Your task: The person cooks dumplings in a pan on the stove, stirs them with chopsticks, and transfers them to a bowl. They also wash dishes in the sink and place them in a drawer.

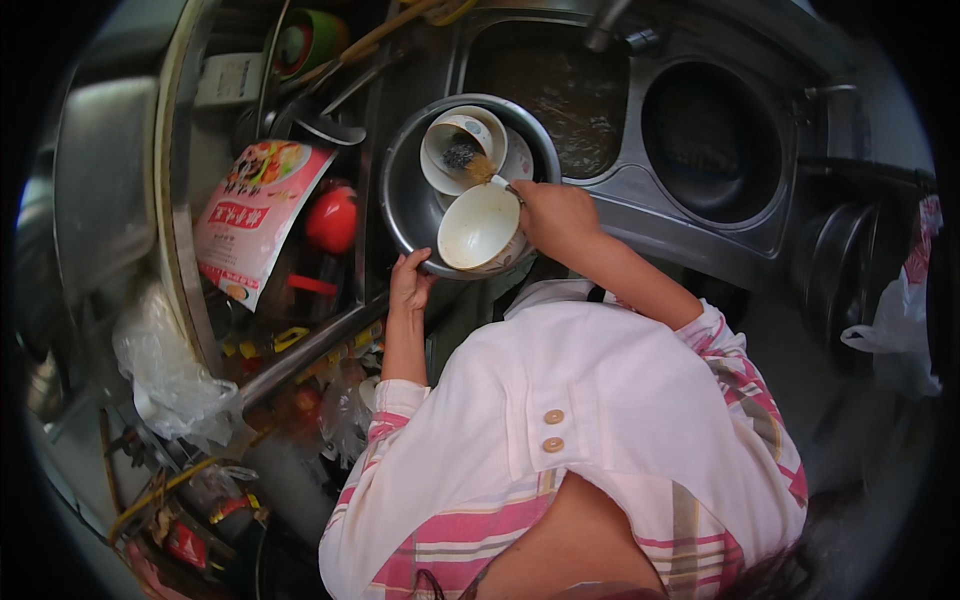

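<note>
A stainless steel basin (397, 217) stands left of the sink, holding several nested white bowls (491, 124). My left hand (412, 280) grips the basin's near rim, thumb on top. At the basin's right side my right hand (556, 214) is closed on the white handle of a brush or scrubber, whose tan bristles (480, 168) reach into the smallest bowl. A dark, mesh-like clump (458, 155) lies inside that bowl, by the bristles. Another white bowl (480, 229), tilted with its mouth up, rests at the basin's near side against my right hand; whether the fingers also touch it is unclear.
Brownish water fills the rectangular sink (551, 97) under the faucet (606, 26). A round dark basin (697, 142) sits in the right sink. To the left are a pink printed food packet (251, 217), a red object (331, 217) and ladles (330, 131). Plastic bags (169, 375) hang lower left.
</note>
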`<state>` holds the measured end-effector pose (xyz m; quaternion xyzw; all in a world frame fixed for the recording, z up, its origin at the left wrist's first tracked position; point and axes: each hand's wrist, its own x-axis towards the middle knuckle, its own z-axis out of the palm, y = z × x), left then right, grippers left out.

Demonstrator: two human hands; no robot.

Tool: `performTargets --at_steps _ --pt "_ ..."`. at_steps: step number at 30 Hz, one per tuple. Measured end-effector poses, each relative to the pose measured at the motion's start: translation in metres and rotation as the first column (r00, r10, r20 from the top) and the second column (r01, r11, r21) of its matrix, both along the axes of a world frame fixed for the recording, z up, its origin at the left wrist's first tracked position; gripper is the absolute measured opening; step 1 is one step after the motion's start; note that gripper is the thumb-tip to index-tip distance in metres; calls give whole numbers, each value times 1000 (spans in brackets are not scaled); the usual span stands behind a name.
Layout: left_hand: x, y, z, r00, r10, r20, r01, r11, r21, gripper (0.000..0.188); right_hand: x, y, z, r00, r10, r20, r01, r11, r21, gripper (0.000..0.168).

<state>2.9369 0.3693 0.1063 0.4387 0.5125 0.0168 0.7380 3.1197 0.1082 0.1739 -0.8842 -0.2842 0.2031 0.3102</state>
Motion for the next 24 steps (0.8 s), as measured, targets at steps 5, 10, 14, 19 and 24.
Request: performTargets --at_steps 5,10,14,19,24 --pt "-19 23 -27 996 23 83 -20 999 -33 23 -7 2 8 995 -84 -62 93 983 158 35" --pt "-22 19 -25 994 45 100 -39 997 -63 27 -14 -9 4 993 -116 -18 117 972 206 38" --pt "-9 19 -5 1000 -4 17 4 1000 -4 29 -26 -19 12 952 -288 -100 305 910 282 38" --pt "-13 30 -8 994 -97 45 97 995 9 27 -38 -33 -19 847 -491 -202 531 784 321 33" --pt "-19 40 -3 988 -153 37 150 987 54 24 -46 -56 -46 732 -526 -432 668 678 307 32"
